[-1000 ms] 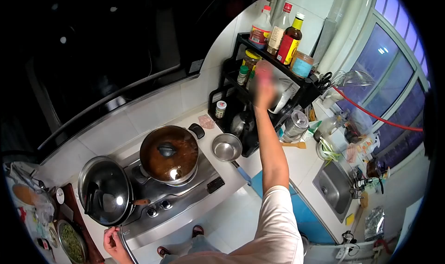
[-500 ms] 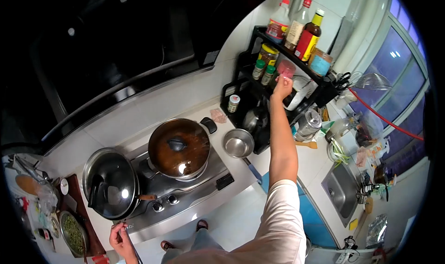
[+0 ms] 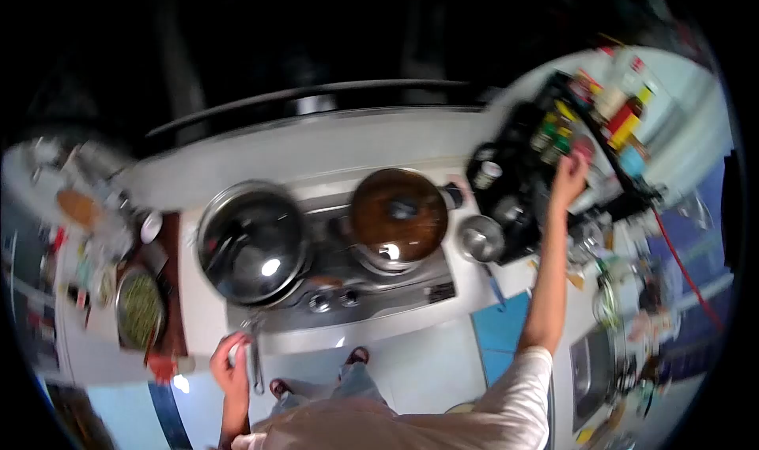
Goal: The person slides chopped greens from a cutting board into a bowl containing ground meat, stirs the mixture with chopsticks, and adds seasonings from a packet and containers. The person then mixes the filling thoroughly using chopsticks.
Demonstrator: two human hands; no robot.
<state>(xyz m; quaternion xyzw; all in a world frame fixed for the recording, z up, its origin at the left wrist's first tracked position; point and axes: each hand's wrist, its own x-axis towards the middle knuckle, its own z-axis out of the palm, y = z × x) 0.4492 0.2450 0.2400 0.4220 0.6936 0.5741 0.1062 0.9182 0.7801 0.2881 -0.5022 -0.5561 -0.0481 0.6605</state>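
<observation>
My right hand point(image 3: 571, 179) reaches into the black spice rack at the right. Its fingers are closed at a jar with a pinkish-red lid point(image 3: 583, 146); motion blur softens the grip. Beside that jar stand green-capped spice bottles point(image 3: 551, 143). Low at the left, in front of the stove, my left hand point(image 3: 229, 364) has its fingers curled round a slim long-handled metal utensil point(image 3: 255, 363). The utensil's working end is too blurred to make out. On the stove sit a lidded wok point(image 3: 253, 240) and a pot with a glass lid point(image 3: 398, 219) over brown contents.
A small saucepan point(image 3: 481, 238) stands right of the pot. Tall sauce bottles point(image 3: 624, 123) crowd the rack's upper shelf. A bowl of green vegetables point(image 3: 140, 308) rests on a brown board at the left. The sink point(image 3: 593, 371) is at the lower right.
The view has swung left, so the stove and rack appear farther right. My right hand stays at the red-lidded jar. My left hand still holds the utensil, now showing more fully.
</observation>
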